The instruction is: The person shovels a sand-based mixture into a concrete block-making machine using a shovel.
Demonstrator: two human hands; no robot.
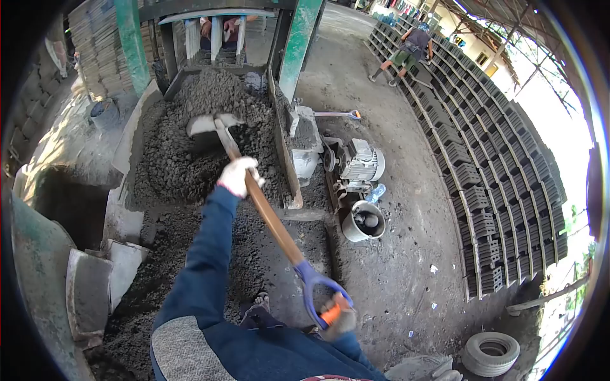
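Note:
A shovel with a wooden shaft (274, 222) slants from the grey mix to the lower right. Its metal blade (215, 124) rests against the heaped dark mix (171, 152) in the trough. My left hand (239, 176), in a white glove, is closed round the shaft's upper part below the blade. At the other end, my right hand (341, 315) is wrapped round the orange grip inside the purple D-handle (310, 286). The grip partly hides behind its fingers.
A motor (362, 160) and a bucket (363, 222) stand right of the trough wall (286, 146). A tyre (490, 354) lies lower right. Another person (413, 49) bends by the block racks (483, 184). Someone else is partly visible behind the frame (295, 47). A pit (70, 206) opens left.

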